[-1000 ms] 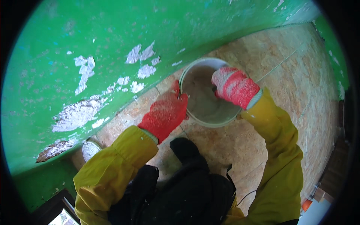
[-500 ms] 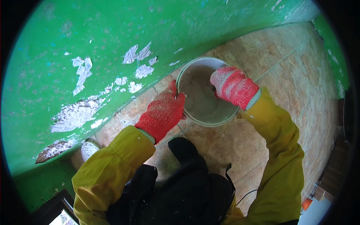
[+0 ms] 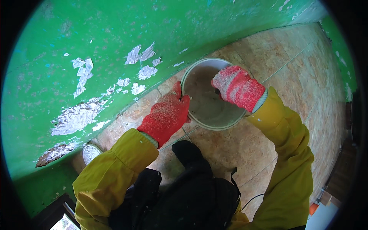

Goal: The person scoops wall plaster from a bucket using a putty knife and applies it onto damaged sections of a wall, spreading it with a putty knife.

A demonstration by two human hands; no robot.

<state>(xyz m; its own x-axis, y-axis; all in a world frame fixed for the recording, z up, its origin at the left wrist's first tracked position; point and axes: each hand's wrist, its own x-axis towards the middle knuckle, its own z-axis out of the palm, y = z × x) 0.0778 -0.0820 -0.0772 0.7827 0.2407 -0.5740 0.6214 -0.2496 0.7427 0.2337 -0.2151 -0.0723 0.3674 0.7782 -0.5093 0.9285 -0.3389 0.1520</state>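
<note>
A round, off-white plastic bucket (image 3: 214, 127) stands on the floor ahead of the wearer, its mouth facing up. Inside lies a smooth grey-brown mass (image 3: 207, 109); whether it is powder or wet paste, I cannot tell.

The left hand (image 3: 163, 118), in a dusty red glove with a pale knit cuff, is at the bucket's left edge and appears to hold its rim between thumb and fingers, though part of this grip is hidden. The right hand (image 3: 238, 88), in a matching red glove, hangs over the bucket's right side with its fingers curled, seemingly closed around a small dark object (image 3: 217, 91) that pokes out beneath; what it is stays unclear.

Compared with half a second ago, the right hand is slightly farther in toward the bucket's middle, while the left hand and the bucket hold nearly the same place. I judge that the left hand steadies the bucket and the right does the moving.

Around the bucket spreads a mottled brown tile floor (image 3: 234, 149). To the bucket's left rises a green painted wall (image 3: 115, 30) with white, flaking patches. Nearer the wearer and well left of the bucket, a round, whitish, disc-like thing (image 3: 91, 153) sits against the wall's foot.
</note>
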